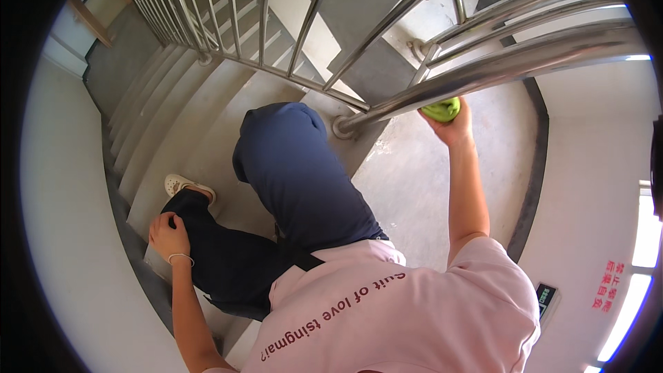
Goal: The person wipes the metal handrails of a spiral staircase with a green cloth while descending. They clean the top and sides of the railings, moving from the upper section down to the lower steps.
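A bunched green cloth (441,110) is in my right hand (456,127), pressed up to the underside of the thick stainless steel handrail (497,65). My fingers on its far side are partly hidden by the cloth and rail. My left hand (170,241), with a thin bracelet at its wrist, rests on my left knee in dark trousers (228,254). It holds nothing, and its thumb stands apart from the fingers. My other knee (282,134) is bent up close to the railing's foot.
Concrete steps (171,98) descend at the left, with my cream clog (178,185) on one of them. Metal balusters (264,10) stand ahead. Beside my right arm lies the landing floor (404,181), bounded by a white wall (585,166) bearing red writing and a sign (546,298).
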`<move>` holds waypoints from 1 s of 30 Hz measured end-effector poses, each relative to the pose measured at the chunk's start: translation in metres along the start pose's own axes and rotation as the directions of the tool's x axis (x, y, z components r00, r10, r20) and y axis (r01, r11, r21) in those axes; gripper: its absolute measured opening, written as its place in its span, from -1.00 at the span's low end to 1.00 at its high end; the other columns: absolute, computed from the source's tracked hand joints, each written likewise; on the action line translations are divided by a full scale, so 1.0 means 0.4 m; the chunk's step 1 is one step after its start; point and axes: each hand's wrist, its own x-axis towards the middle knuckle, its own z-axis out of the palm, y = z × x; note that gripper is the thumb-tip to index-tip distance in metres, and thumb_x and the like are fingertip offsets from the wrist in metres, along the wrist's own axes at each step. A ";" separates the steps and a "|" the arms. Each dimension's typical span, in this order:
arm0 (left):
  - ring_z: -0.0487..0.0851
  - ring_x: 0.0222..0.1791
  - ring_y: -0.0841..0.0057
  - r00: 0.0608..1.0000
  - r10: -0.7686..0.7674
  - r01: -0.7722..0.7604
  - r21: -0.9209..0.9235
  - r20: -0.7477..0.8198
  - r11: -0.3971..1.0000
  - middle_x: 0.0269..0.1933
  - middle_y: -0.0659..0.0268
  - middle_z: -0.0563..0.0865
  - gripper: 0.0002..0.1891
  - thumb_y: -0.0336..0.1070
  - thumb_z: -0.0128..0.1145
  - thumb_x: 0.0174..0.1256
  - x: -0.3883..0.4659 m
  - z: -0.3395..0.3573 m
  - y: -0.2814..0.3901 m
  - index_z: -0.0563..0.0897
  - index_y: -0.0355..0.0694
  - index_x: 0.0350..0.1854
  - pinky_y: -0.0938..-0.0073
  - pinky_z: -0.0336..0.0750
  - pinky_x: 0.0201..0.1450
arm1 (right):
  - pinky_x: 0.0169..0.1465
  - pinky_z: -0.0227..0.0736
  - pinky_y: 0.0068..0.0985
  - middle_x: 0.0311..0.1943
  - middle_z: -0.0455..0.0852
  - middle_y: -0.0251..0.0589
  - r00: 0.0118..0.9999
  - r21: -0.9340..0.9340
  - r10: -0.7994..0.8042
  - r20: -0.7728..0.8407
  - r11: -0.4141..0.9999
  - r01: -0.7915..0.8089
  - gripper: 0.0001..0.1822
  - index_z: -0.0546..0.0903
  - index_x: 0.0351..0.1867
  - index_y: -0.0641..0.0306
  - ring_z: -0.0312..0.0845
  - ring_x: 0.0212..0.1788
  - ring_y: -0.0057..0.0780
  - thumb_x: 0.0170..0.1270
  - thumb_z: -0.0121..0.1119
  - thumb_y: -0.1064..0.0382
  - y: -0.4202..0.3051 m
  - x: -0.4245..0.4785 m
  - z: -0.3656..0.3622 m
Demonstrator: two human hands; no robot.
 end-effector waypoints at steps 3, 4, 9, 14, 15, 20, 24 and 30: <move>0.55 -0.07 0.35 1.000 -0.008 0.008 0.014 -0.001 1.000 -0.24 0.39 0.66 -0.90 -0.24 0.11 0.12 -0.007 0.012 -0.007 0.65 -0.08 -0.37 0.27 0.34 0.12 | 0.16 0.40 -0.07 0.05 0.53 -0.04 0.968 -0.117 -0.248 -0.038 0.963 0.242 -0.57 0.46 0.08 0.27 0.46 0.10 -0.12 0.35 -0.03 0.01 -0.027 0.083 0.016; 0.55 -0.07 0.35 1.000 -0.008 0.008 0.016 0.000 1.000 -0.24 0.39 0.66 -0.90 -0.24 0.11 0.12 0.001 0.012 -0.004 0.65 -0.07 -0.37 0.27 0.34 0.12 | 0.04 0.47 -0.14 -0.09 0.59 -0.11 0.941 -0.188 -0.333 -0.054 0.929 0.318 -0.65 0.49 0.01 0.23 0.53 -0.04 -0.18 0.32 0.05 0.07 -0.019 0.143 -0.015; 0.55 -0.05 0.36 1.000 -0.024 0.023 0.027 0.011 0.999 -0.23 0.39 0.67 -0.89 -0.23 0.11 0.13 -0.001 0.003 0.015 0.65 -0.08 -0.36 0.27 0.32 0.14 | -0.12 0.51 -0.22 -0.28 0.60 -0.11 0.918 0.030 -0.391 0.060 0.920 0.390 -0.70 0.47 -0.05 0.22 0.53 -0.23 -0.21 0.35 0.00 0.08 0.118 0.238 -0.032; 0.56 -0.04 0.35 0.998 -0.052 0.051 0.012 0.046 0.999 -0.20 0.37 0.68 -0.87 -0.22 0.11 0.14 -0.005 0.011 0.003 0.66 -0.08 -0.34 0.25 0.34 0.12 | 0.07 0.45 -0.25 -0.03 0.55 -0.09 0.969 -0.093 -0.245 -0.041 0.966 0.240 -0.51 0.45 0.05 0.30 0.52 -0.02 -0.29 0.38 -0.14 -0.09 0.110 0.107 -0.031; 0.56 -0.04 0.33 0.997 -0.046 0.045 0.019 0.056 0.999 -0.19 0.36 0.68 -0.86 -0.22 0.12 0.14 0.003 0.012 -0.002 0.67 -0.08 -0.32 0.25 0.36 0.10 | 0.06 0.46 -0.27 -0.04 0.55 -0.08 0.949 -0.208 -0.299 -0.101 0.939 0.274 -0.51 0.43 0.07 0.32 0.53 -0.04 -0.28 0.38 -0.13 -0.08 0.099 0.076 -0.029; 0.56 -0.05 0.34 0.999 -0.021 0.020 0.024 0.046 1.000 -0.22 0.38 0.69 -0.88 -0.22 0.12 0.13 0.009 0.017 0.007 0.66 -0.07 -0.34 0.26 0.37 0.10 | 0.02 0.49 -0.31 -0.05 0.55 -0.09 0.874 -0.242 -0.460 -0.156 0.876 0.418 -0.51 0.37 0.13 0.35 0.54 -0.05 -0.25 0.40 -0.15 -0.03 0.104 -0.087 0.007; 0.59 -0.13 0.30 1.000 0.021 -0.022 -0.075 -0.014 0.997 -0.25 0.32 0.70 -0.88 -0.21 0.16 0.10 0.005 0.024 0.007 0.68 -0.07 -0.37 0.28 0.39 0.06 | 0.20 0.33 -0.37 0.04 0.53 -0.15 0.914 0.095 -0.371 0.166 0.928 0.360 -0.53 0.38 0.15 0.30 0.47 0.09 -0.35 0.42 -0.10 -0.02 0.161 -0.201 0.077; 0.57 0.04 0.43 0.917 0.127 0.330 -0.899 0.377 0.289 0.02 0.25 0.63 -0.66 -0.16 -0.04 0.43 0.030 -0.170 0.245 0.58 -0.32 0.01 0.46 0.43 0.11 | 0.32 0.18 -0.31 0.22 0.45 -0.12 0.492 -0.032 0.136 0.860 0.977 -0.213 -0.39 0.29 0.29 0.32 0.37 0.24 -0.29 0.43 -0.20 -0.11 0.276 -0.325 0.377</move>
